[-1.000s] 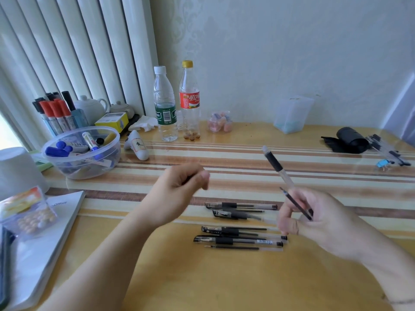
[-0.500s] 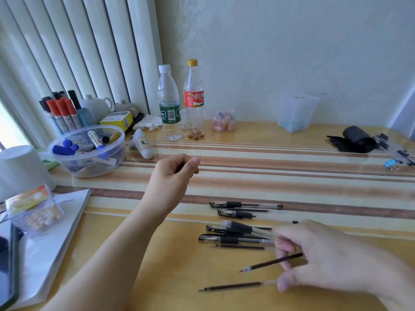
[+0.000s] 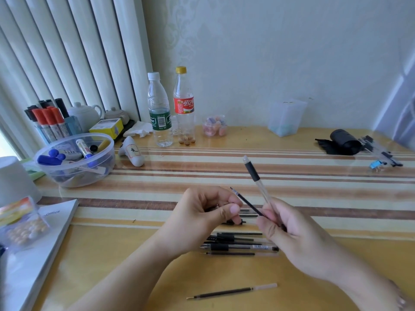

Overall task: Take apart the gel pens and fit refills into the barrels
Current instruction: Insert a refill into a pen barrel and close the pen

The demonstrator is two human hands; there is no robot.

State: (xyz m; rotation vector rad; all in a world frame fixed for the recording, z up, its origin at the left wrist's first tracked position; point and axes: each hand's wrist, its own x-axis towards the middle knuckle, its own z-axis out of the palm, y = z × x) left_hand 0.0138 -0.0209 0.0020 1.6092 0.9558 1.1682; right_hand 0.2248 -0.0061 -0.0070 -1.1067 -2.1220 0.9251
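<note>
My right hand (image 3: 292,239) grips a clear pen barrel (image 3: 258,182) with a black grip sleeve, tilted up and to the left. The same hand also holds a thin dark refill (image 3: 247,202), whose tip points up-left. My left hand (image 3: 202,218) is just left of it with its fingers curled shut, the fingertips beside the refill. I cannot see anything inside that hand. Several gel pens and refills (image 3: 238,243) lie in a row on the table below both hands. One loose refill (image 3: 231,291) lies alone near the front edge.
A clear tub of markers (image 3: 76,162) and a marker holder (image 3: 49,122) stand at the left. Two bottles (image 3: 159,113) stand at the back by the wall. A notebook (image 3: 38,254) lies front left, a black roll (image 3: 343,142) and clips far right.
My right hand has risen from the table with the barrel and one refill, leaving another refill near the front edge. My left hand has moved right and down, close to the right hand.
</note>
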